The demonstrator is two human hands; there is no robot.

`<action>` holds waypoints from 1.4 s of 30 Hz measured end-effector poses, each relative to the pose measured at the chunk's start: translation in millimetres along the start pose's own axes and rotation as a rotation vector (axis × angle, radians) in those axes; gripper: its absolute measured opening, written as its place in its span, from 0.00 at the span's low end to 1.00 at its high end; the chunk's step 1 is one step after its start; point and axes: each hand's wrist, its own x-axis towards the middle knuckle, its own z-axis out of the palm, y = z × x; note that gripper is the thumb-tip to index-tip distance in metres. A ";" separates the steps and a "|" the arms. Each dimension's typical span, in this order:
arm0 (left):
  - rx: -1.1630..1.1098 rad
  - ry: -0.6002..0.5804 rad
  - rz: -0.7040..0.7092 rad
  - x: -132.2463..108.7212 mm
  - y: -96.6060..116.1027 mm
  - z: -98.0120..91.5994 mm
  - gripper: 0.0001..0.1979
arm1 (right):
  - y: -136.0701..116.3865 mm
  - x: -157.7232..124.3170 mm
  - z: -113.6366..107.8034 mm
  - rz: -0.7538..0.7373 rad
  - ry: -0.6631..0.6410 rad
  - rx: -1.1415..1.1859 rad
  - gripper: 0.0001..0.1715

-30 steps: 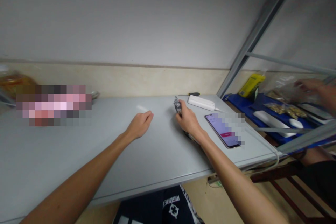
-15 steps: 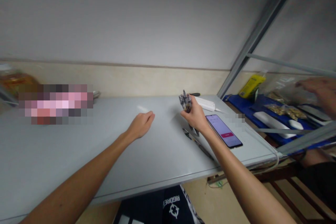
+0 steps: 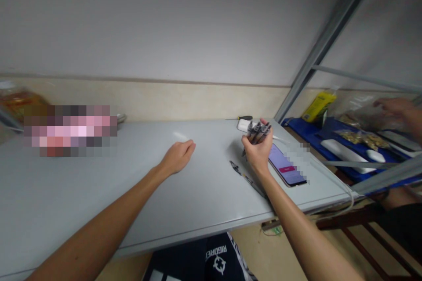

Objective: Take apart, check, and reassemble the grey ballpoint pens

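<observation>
My right hand (image 3: 259, 151) is closed around a bundle of dark pens (image 3: 258, 132), lifted a little above the grey table (image 3: 99, 193), with the pen ends pointing up and to the right. One more dark pen (image 3: 247, 178) lies flat on the table just below that hand. My left hand (image 3: 178, 156) rests on the table to the left, fingers loosely curled, holding nothing. A phone (image 3: 287, 167) with a lit screen lies right of my right hand.
A white oblong device (image 3: 245, 125) and a black-handled tool (image 3: 244, 117) lie at the back near the wall. A metal frame (image 3: 316, 57) separates a blue-topped desk (image 3: 303, 129), where another person's hand (image 3: 398, 109) reaches over bags, a keyboard and a mouse.
My right hand has lifted the pen bundle off the table and turned it, moving slightly right. One pen stayed on the table. My left hand has not moved.
</observation>
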 end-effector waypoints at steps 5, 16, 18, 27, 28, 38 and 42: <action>0.004 -0.001 0.006 0.5 -0.2 0.2 0.17 | 2.8 -7.1 -1.3 0.023 -0.026 0.038 0.36; 0.012 -0.007 0.008 0.7 -2.4 1.8 0.17 | 18.9 -2.7 -2.1 0.085 -0.035 0.009 0.12; 0.010 -0.008 0.007 0.5 -2.3 1.9 0.17 | 18.8 -3.1 -2.0 0.096 -0.046 0.067 0.13; 0.009 -0.013 0.007 0.1 0.3 0.2 0.17 | 2.9 6.4 -0.7 0.321 -0.044 0.475 0.15; 0.009 -0.010 0.007 0.1 0.5 0.1 0.17 | 1.4 7.4 -1.3 0.349 -0.047 0.507 0.16; 0.034 -0.018 0.014 0.5 -0.6 0.7 0.17 | 12.9 4.9 -12.1 0.303 -0.124 0.523 0.33; 0.042 -0.031 0.005 0.4 1.1 -0.4 0.17 | 14.7 -0.4 -16.5 0.240 -0.204 0.488 0.36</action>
